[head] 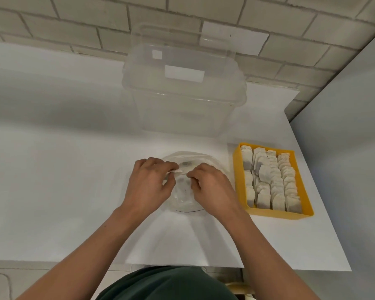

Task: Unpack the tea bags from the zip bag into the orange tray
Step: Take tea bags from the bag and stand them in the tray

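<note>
2 hands meet over the zip bag [184, 192], which lies flat on the white table [74, 169] just left of the orange tray [268, 213]; the left hand [148, 184] and right hand [211, 188] each pinch its edge between curled fingers. The film looks light, limp and slippery, so the stiffer zip strip seems the best hold. Tea bags [271, 180] fill the tray in 4 rows and look soft and easily torn. I cannot tell whether any remain inside the bag.

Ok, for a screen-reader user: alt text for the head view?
The left hand and right hand pinch a clear plastic zip bag lying on a white table. Right of it, a rectangular orange plastic tray holds rows of paper tea bags.
</note>
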The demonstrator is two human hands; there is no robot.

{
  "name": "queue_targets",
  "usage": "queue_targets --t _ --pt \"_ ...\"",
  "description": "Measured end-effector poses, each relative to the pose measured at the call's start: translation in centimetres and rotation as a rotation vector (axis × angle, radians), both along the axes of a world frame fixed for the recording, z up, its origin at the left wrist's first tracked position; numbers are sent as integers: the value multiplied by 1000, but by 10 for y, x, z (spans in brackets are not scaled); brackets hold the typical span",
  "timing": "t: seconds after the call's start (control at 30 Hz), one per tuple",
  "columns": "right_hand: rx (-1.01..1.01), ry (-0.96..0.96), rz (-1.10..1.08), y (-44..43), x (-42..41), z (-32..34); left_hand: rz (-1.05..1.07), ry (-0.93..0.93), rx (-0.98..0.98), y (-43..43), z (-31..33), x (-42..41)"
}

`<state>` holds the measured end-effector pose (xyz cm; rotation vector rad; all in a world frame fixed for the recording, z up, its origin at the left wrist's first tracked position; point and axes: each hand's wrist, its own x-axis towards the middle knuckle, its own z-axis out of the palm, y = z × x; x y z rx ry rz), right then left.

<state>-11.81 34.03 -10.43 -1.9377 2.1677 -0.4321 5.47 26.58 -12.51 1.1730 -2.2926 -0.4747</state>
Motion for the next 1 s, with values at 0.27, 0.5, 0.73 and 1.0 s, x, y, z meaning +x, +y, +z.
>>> queue_targets --t 0.27,0.5,0.73,1.0 --pt "300 129 29 -37 -9 -28 3 71 214 -13 10 3" --pt "178 -55 -86 -35 -12 -27 69 46 293 -17 13 15" --pt "289 -33 -223 -41 1 -36 43 47 316 -15 13 16" --pt "111 -457 -264 -28 -3 -18 84 90 388 -16 24 20"
